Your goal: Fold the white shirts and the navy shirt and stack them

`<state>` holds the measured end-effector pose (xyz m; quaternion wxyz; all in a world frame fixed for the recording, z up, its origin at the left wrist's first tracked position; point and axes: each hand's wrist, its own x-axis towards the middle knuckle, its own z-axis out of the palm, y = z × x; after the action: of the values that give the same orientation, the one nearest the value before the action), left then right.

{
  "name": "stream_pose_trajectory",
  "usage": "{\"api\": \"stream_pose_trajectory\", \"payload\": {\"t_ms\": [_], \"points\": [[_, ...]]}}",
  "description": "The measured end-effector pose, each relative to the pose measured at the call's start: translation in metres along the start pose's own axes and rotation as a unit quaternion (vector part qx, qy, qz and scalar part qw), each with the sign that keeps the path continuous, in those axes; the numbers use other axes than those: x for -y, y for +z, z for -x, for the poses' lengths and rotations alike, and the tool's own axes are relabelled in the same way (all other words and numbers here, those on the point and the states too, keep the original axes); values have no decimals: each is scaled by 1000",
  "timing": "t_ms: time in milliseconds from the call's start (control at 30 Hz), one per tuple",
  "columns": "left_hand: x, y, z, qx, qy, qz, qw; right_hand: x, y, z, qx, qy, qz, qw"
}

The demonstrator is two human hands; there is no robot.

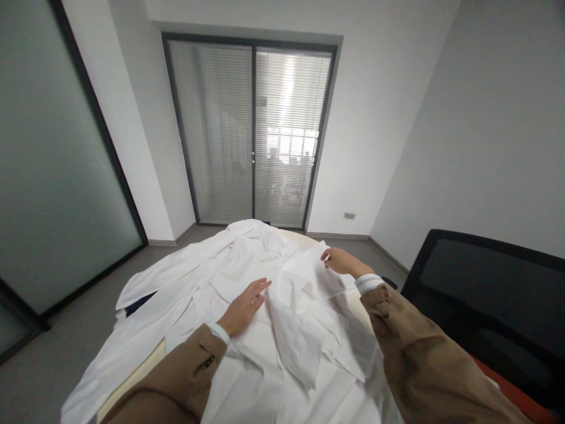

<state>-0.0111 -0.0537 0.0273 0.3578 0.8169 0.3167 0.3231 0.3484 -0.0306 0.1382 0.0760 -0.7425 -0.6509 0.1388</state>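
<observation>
White garments (198,288) lie spread and wrinkled over a pale table (148,365). A loose white fold of cloth (293,324) runs down the middle, to the right of my left hand. My left hand (246,307) rests on the white cloth with its fingers stretched out and nothing held. At the right edge of the cloth, my right hand (338,260) has its fingers bent and pinched together at a raised corner of white fabric. A dark blue patch (140,303) shows under the cloth on the left.
A black mesh chair (481,294) stands close on the right, with something orange-red (514,388) below it. Ahead are glass doors (253,129) with blinds. A frosted glass panel (62,153) is on the left.
</observation>
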Motion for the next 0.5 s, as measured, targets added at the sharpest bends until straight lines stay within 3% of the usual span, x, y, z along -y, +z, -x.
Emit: {"api": "stream_pose_trajectory", "payload": {"t_ms": [100,200,500], "points": [[-6,-1,3,62,72,-84,992,-36,18,-4,2,52,27,998],[-7,0,3,89,119,-135,980,-53,31,0,36,52,23,998],[-7,4,0,58,99,-127,985,-61,37,6,136,-26,1,990]]}}
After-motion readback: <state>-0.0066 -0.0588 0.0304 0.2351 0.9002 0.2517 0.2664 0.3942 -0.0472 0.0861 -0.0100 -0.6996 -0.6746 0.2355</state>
